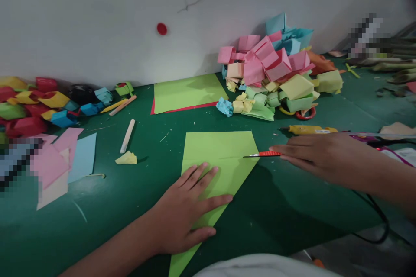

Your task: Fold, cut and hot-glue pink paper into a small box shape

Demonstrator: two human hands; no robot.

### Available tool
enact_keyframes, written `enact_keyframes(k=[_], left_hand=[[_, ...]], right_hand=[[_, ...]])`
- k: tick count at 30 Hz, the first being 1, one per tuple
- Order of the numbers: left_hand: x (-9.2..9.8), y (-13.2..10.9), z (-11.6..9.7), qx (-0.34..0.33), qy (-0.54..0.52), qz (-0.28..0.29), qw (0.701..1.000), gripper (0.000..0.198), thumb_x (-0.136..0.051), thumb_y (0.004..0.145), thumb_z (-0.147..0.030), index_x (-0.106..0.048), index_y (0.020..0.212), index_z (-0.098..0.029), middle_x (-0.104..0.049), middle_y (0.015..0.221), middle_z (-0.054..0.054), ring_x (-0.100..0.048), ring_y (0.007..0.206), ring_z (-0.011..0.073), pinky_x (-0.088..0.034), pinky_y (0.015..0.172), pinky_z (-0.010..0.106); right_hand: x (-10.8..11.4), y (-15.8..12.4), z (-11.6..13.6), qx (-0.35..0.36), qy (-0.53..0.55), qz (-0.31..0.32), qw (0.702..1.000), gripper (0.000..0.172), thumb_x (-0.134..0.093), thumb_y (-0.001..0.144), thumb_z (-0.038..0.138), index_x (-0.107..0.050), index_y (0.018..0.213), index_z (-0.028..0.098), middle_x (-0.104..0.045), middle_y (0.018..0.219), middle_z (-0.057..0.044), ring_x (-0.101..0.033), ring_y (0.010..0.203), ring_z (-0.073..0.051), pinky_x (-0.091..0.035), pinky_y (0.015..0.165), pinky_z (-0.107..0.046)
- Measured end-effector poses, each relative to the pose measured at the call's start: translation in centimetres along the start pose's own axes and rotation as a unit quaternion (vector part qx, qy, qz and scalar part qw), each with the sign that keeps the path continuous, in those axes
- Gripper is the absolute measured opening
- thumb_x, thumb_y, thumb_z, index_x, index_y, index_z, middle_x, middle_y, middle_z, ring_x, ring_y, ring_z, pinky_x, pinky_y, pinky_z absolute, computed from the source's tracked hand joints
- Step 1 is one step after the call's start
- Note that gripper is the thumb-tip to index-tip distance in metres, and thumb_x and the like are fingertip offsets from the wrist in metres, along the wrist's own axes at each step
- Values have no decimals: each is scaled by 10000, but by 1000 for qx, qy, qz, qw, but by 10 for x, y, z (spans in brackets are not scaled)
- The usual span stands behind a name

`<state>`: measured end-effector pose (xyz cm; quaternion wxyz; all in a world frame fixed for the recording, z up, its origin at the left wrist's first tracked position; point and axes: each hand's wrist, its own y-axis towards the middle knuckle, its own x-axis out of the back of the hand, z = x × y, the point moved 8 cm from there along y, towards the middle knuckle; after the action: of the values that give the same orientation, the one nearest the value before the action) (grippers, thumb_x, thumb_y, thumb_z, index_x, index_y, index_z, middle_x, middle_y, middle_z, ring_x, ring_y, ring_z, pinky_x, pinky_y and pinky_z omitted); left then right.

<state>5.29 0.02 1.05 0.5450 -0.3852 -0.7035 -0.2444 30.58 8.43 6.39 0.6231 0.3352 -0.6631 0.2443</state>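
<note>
A sheet of light green paper [217, 143] lies on the dark green table, with a faint crease across its upper part and a slanted right edge. My left hand [185, 207] rests flat on the sheet with its fingers spread. Between the fingers of my right hand [325, 153] is a slim craft knife [268, 154] with an orange-red handle. Its pointed silver tip is over the paper's right side, near the crease; whether it touches I cannot tell.
Behind the sheet lies more green paper [188, 93] over red. Folded paper pieces are heaped at the back right [266, 65] and left [29, 104]. A yellow glue gun [308, 129] lies beyond my right hand. Pink sheets [52, 162] and a whitish stick [128, 136] lie left.
</note>
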Motion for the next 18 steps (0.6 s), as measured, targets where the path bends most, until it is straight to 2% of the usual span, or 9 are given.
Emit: enact_keyframes(k=[2, 8, 13, 18], left_hand=[[0, 0, 0, 3, 0, 1, 1000, 743, -601, 946, -535, -242, 1591, -451, -8, 1730, 31, -149, 1557, 448, -231, 1210, 683], [0, 0, 0, 3, 10, -4, 1000, 722, -585, 952, -550, -250, 1586, -461, -10, 1732, 17, -173, 1555, 436, -251, 1208, 671], [-3, -1, 3, 9, 36, -15, 999, 717, -588, 951, -533, -254, 1582, -470, -34, 1732, 3, -213, 1548, 423, -290, 1197, 656], [-4, 0, 6, 9, 67, -35, 997, 732, -607, 941, -499, -252, 1581, -474, -44, 1732, 4, -237, 1540, 422, -339, 1168, 651]], right_hand=[[4, 0, 3, 20, -9, -1, 1000, 524, -229, 1092, 386, -738, 1202, 328, -790, 1015, -15, -760, 865, -203, -593, 636, -340], [5, -4, -2, 17, -28, -1, 999, 511, -239, 1090, 388, -728, 1221, 319, -785, 1020, -46, -763, 822, -207, -521, 519, -306], [7, -5, -4, 9, -28, 20, 999, 462, -280, 1088, 359, -708, 1251, 297, -775, 1043, -60, -751, 888, -215, -517, 596, -306], [15, -5, -5, -4, -32, 35, 999, 404, -329, 1082, 330, -697, 1239, 270, -771, 989, -62, -730, 837, -202, -472, 598, -287]])
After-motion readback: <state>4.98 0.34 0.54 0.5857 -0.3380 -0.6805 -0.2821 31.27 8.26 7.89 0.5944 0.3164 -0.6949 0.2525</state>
